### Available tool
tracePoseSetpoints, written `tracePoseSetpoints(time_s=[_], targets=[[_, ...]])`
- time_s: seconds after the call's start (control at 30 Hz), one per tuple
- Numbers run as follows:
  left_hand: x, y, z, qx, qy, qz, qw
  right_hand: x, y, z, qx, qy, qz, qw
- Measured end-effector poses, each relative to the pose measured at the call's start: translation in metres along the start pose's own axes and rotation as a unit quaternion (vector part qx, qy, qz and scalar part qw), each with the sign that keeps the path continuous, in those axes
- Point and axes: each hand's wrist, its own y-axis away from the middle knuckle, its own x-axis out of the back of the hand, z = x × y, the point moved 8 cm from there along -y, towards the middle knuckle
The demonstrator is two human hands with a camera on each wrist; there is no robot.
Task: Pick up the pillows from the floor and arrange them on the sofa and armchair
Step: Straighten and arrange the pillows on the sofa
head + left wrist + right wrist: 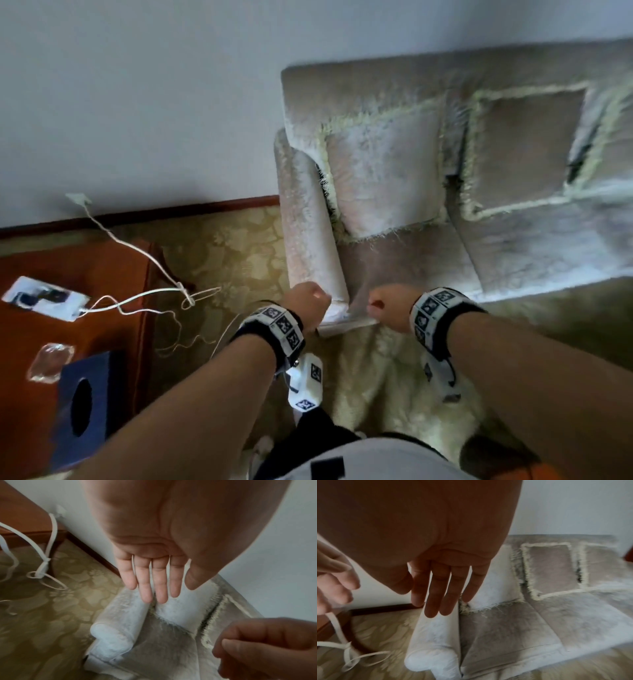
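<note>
A grey-beige sofa (513, 246) stands against the wall. Fringed pillows lean on its backrest: a pale one (380, 171) by the rolled armrest (308, 222), a beige one (524, 147) beside it, and part of a third (616, 137) at the frame's edge. My left hand (308, 301) hovers at the armrest's front end and my right hand (387, 308) just right of it. Both are empty. In the left wrist view the left hand's fingers (152, 582) hang straight above the pale pillow (181, 605). In the right wrist view the right hand's fingers (443, 588) are straight too.
A red-brown wooden side table (102, 267) stands left of the sofa with a white power strip (44, 298), a blue tissue box (85, 404) and a trailing white cable (137, 301). Patterned carpet (233, 246) lies between them; a fluffy pale rug (376, 377) is underfoot.
</note>
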Motion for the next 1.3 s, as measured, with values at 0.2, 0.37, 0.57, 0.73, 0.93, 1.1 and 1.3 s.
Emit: tracePoseSetpoints(time_s=[0.2, 0.37, 0.57, 0.73, 0.93, 1.1, 1.3], targets=[[-0.034, -0.035, 0.093, -0.104, -0.106, -0.075, 0.986, 0.017, 0.033, 0.075, -0.107, -0.088, 0.055, 0.989], [-0.092, -0.051, 0.145, -0.149, -0.14, -0.134, 0.97, 0.007, 0.048, 0.133, -0.16, -0.127, 0.053, 0.978], [-0.128, -0.084, 0.198, -0.146, -0.152, -0.171, 0.962, 0.015, 0.029, 0.211, -0.173, -0.158, 0.056, 0.97], [-0.127, -0.14, 0.227, -0.085, -0.15, -0.115, 0.978, 0.047, -0.021, 0.268, -0.122, -0.157, 0.039, 0.979], [-0.098, -0.176, 0.247, -0.022, -0.114, -0.028, 0.993, 0.105, -0.081, 0.303, -0.05, -0.103, 0.019, 0.993], [-0.057, -0.198, 0.236, 0.04, -0.083, 0.014, 0.996, 0.162, -0.137, 0.296, 0.009, -0.055, 0.003, 0.998], [-0.026, -0.243, 0.217, 0.093, -0.054, 0.043, 0.993, 0.189, -0.193, 0.28, 0.053, -0.019, 0.006, 0.998]])
